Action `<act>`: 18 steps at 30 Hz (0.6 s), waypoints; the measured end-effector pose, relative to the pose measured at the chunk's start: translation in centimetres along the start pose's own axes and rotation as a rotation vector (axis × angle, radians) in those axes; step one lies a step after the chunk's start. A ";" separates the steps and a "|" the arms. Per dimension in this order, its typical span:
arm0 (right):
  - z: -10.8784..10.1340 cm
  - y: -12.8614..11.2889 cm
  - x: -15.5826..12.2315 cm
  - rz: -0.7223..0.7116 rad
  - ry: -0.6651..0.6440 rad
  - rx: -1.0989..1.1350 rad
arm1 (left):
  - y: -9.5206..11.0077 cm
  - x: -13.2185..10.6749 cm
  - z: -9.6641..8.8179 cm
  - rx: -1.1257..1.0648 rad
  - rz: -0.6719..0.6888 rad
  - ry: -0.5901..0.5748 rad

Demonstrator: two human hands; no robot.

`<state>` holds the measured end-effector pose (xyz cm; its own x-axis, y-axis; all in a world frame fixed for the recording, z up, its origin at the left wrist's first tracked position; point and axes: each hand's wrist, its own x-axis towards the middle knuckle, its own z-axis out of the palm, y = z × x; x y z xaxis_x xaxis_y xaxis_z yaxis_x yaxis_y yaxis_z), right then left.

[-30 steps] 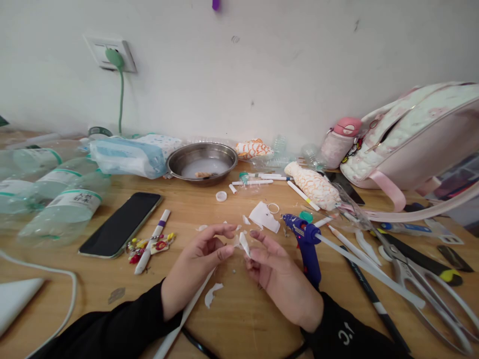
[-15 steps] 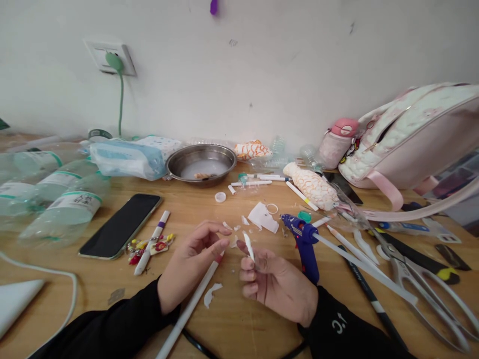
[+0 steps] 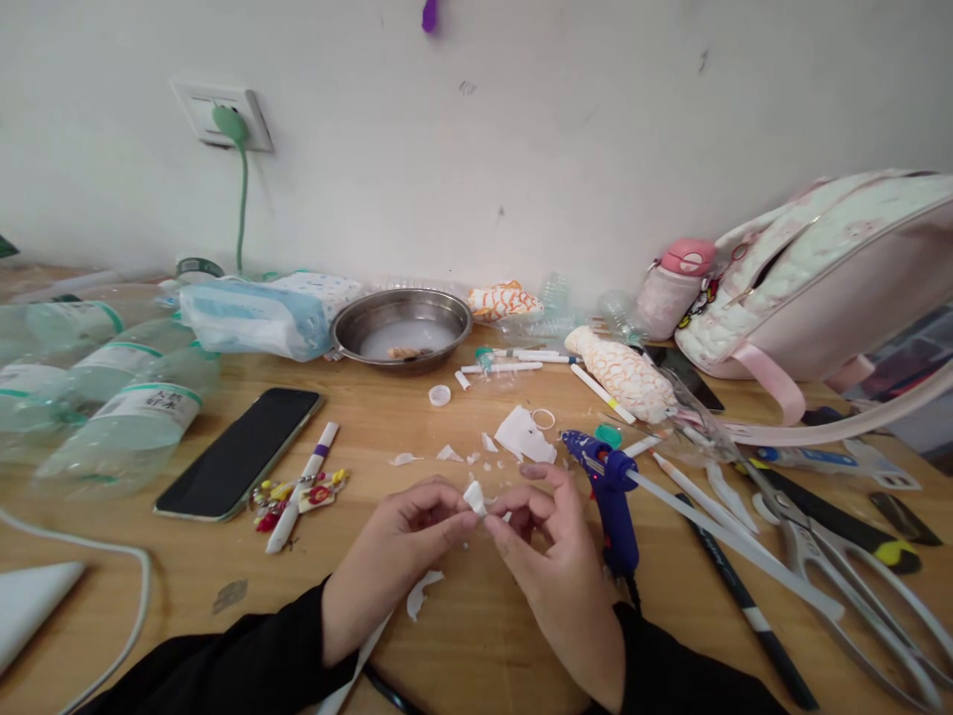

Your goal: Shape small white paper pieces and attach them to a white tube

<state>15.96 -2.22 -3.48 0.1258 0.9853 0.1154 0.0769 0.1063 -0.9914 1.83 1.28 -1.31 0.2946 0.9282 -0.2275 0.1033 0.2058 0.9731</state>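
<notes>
A small white paper piece is pinched between my two hands, low over the table. My left hand grips its left side with thumb and forefinger. From the other side, the thumb and fingertips of my right hand close on it. Around them lie torn paper scraps and a larger white paper piece. A blue glue gun with a long glue stick rests just right of my right hand. Below my left forearm, a white strip or tube is partly covered.
Phone, marker and charms lie left, before plastic bottles. A metal bowl stands at the back. An orange-patterned white fish shape, scissors, a black pen and a backpack are on the right.
My left hand, previously empty with fingers apart, now pinches the paper piece. My right hand has turned over and brought the piece toward the left hand.
</notes>
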 end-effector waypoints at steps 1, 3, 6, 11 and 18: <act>0.0 0.0 0.0 -0.010 -0.007 -0.013 | -0.1 0.0 0.0 -0.004 -0.012 0.005; 0.0 -0.1 0.0 -0.011 -0.020 -0.013 | 0.0 0.0 0.0 0.000 -0.017 0.014; 0.0 -0.1 0.0 0.005 -0.040 0.008 | 0.2 0.0 0.0 0.019 0.003 0.027; -0.1 0.2 -0.2 0.013 -0.090 -0.014 | 0.2 0.9 -1.0 0.038 0.063 0.108; -0.2 0.4 -0.3 -0.008 -0.188 -0.087 | -0.5 3.4 -3.4 0.451 0.246 0.185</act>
<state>16.14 -2.50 -3.86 -0.0612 0.9929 0.1017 0.1633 0.1105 -0.9804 -0.42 5.36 -2.49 0.1937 0.9795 0.0547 0.4618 -0.1402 0.8759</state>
